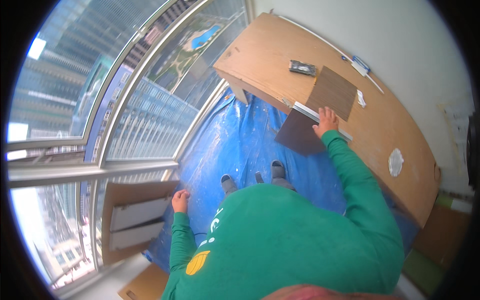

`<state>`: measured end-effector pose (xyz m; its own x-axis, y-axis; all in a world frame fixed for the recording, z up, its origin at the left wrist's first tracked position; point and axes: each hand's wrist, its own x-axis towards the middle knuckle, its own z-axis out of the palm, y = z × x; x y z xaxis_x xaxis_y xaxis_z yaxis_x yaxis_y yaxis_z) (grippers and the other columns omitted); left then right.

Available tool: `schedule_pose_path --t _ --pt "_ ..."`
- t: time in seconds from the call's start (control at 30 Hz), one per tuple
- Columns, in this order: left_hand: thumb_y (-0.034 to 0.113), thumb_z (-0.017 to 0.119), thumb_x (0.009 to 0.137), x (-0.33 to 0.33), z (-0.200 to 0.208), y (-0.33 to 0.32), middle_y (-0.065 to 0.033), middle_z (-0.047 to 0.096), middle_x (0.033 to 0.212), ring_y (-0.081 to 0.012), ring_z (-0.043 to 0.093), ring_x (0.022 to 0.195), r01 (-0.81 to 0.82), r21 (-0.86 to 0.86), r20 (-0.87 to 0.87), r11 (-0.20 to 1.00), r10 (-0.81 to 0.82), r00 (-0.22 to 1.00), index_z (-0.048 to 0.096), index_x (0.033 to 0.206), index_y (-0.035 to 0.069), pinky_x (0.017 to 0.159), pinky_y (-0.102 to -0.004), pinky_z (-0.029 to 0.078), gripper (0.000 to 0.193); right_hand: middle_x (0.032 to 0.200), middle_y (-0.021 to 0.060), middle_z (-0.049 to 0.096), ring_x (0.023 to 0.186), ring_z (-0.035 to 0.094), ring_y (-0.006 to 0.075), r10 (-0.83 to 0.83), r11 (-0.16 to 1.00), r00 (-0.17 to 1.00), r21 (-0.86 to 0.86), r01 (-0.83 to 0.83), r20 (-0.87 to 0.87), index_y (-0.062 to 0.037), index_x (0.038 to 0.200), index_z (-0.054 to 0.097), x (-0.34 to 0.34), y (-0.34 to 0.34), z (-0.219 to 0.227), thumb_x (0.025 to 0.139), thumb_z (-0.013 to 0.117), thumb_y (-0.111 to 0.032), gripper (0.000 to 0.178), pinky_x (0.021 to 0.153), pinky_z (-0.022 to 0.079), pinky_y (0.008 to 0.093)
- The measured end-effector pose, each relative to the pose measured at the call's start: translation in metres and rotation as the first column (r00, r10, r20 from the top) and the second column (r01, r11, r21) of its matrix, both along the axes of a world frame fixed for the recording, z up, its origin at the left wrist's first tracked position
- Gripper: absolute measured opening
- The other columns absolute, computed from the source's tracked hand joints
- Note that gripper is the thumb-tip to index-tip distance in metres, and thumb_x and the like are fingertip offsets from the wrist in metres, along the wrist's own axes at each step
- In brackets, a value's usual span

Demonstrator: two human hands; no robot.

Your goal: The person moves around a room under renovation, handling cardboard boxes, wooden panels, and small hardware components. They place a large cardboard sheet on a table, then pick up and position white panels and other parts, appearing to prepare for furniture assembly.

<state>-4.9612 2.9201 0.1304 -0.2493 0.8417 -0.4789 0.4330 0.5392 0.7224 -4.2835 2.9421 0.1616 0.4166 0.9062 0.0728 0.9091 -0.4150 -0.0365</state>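
My right hand [327, 121] reaches out to the wooden worktop [280, 47], fingers spread over a pale metal straightedge [306, 111] and the thumb nearer me. The straightedge lies along the worktop's near edge. A dark brown flat board [301, 132] juts out from under it above the floor; where its far end lies is hidden. Just beyond sits a lighter wood-grain plank piece [332, 92]. My left hand [180, 201] hangs low by the window side, its fingers curled in. Whatever it may hold is too small to tell.
Blue plastic sheeting [215, 145] covers the floor around my feet. On the worktop are a dark block-shaped item [302, 67], a blue-and-white tool [360, 65], a white scrap [361, 99] and a whitish oval patch [395, 162]. A brown panel [115, 200] leans by the windows.
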Motion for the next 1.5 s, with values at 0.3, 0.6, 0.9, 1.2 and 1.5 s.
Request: schedule_pose_path --t 0.3,0.6,0.9,1.2,1.5 --pt "0.026 0.066 0.081 -0.085 -0.033 -0.247 -0.0066 0.07 0.08 -0.0168 0.064 0.073 -0.194 -0.405 -0.423 0.894 0.005 0.906 0.071 0.09 0.005 0.069 -0.0328 0.052 0.024 0.1 0.0214 0.068 0.096 0.065 0.0381 0.127 0.807 0.922 -0.503 -0.31 -0.365 -0.0034 0.097 0.068 0.068 0.029 -0.078 0.065 0.077 -0.017 0.037 0.087 0.052 0.0443" --pt "0.036 0.068 0.081 -0.021 -0.006 -0.396 -0.0152 0.07 0.099 -0.0326 0.065 0.094 -0.549 -0.334 -0.272 0.766 0.48 0.834 0.072 0.097 0.008 0.086 -0.0418 0.05 0.033 0.1 0.0245 0.068 0.1 0.065 0.0398 0.225 0.742 0.776 -0.412 -0.528 -0.589 0.0022 0.104 0.066 -0.039 -0.05 -0.112 0.069 0.061 -0.011 0.037 0.087 0.051 0.0443" --pt "0.031 0.071 0.078 -0.055 -0.125 -0.67 -0.0101 0.071 0.081 -0.0233 0.067 0.074 -0.652 -0.32 -0.358 0.687 0.549 0.755 0.073 0.086 0.007 0.07 -0.0367 0.052 0.026 0.095 0.0268 0.068 0.095 0.067 0.0401 0.421 0.725 0.868 -0.477 -0.497 -0.264 0.0072 0.099 0.067 -0.131 -0.064 -0.042 0.07 0.068 -0.011 0.035 0.082 0.052 0.0443" --pt "0.024 0.069 0.079 -0.124 -0.211 -0.828 -0.008 0.068 0.076 -0.018 0.062 0.066 -0.867 -0.265 -0.247 0.422 0.839 0.484 0.069 0.089 0.004 0.06 -0.0358 0.05 0.023 0.081 0.0271 0.066 0.083 0.066 0.0393 0.769 0.462 0.623 -0.553 -0.693 -0.139 0.0089 0.08 0.062 -0.332 -0.042 0.037 0.072 0.057 -0.005 0.017 0.073 0.049 0.0455" --pt "0.022 0.064 0.08 -0.186 -0.17 -0.866 -0.0069 0.068 0.074 -0.0163 0.061 0.066 -0.946 -0.135 -0.26 0.295 0.911 0.321 0.071 0.089 0.006 0.06 -0.0344 0.049 0.02 0.094 0.0302 0.065 0.096 0.061 0.0455 0.904 0.191 0.334 -0.448 -0.874 -0.268 0.0036 0.096 0.063 -0.609 -0.063 0.023 0.071 0.056 -0.01 0.029 0.086 0.049 0.0487"
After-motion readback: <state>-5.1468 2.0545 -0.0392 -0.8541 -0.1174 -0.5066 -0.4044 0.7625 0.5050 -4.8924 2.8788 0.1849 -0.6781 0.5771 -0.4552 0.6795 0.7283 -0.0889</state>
